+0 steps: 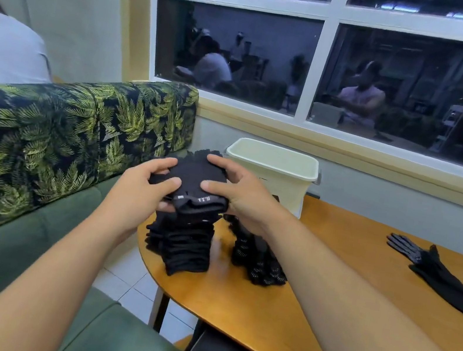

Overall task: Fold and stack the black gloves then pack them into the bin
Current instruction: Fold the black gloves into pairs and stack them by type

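1. Gripping a folded bundle of black gloves [196, 183] from both sides, we hold it above the table [260, 319], just in front of the bin [274, 170].
2. Our left hand [141, 190] grasps the bundle's left edge, with fingers and thumb curled round it.
3. Our right hand [240, 197] grasps the right edge. The thumb is on the near face and the fingers curl over the top.
4. The bundle is matte black knit fabric, folded into a compact block. A hemmed cuff faces us and bears small white print.
5. Directly below the bundle, a stack of folded gloves [183, 247] stands near the table's left edge. Its layers show as thin dark bands. We cannot tell whether bundle and stack touch.
6. Just right of the stack lies a second pile [261, 264] of black gloves, marked with small pale grip dots.
7. Well apart, on the table's right side, a long glove [441, 274] lies flat and unfolded.
8. The bin is a pale rectangular tub at the table's far edge.
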Demonstrator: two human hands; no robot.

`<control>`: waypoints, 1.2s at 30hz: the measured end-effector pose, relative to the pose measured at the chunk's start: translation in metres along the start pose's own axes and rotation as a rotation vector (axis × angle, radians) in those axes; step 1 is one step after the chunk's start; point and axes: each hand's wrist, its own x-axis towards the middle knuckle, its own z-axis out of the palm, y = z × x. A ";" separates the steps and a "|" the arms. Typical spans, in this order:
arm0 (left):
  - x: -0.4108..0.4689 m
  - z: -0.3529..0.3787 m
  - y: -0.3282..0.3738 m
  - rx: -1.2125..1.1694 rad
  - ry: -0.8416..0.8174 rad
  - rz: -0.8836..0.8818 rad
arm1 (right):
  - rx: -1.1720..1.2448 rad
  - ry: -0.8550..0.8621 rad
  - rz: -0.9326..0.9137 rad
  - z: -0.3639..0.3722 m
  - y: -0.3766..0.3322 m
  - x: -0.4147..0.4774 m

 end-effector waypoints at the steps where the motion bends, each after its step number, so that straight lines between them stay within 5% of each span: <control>1: 0.006 -0.004 -0.002 0.005 -0.005 -0.023 | 0.006 0.005 0.035 0.003 0.002 0.006; 8: 0.028 -0.016 -0.031 0.121 -0.006 -0.193 | -0.048 0.091 0.287 0.018 0.024 0.023; 18: 0.027 -0.019 -0.054 0.207 -0.010 -0.263 | -0.390 0.210 0.310 0.015 0.038 0.030; 26: 0.025 -0.021 -0.030 0.844 -0.007 -0.063 | -0.532 0.277 0.142 0.002 0.033 0.010; 36: 0.001 0.066 0.032 0.769 -0.131 0.214 | -0.583 0.376 -0.017 -0.061 0.013 -0.076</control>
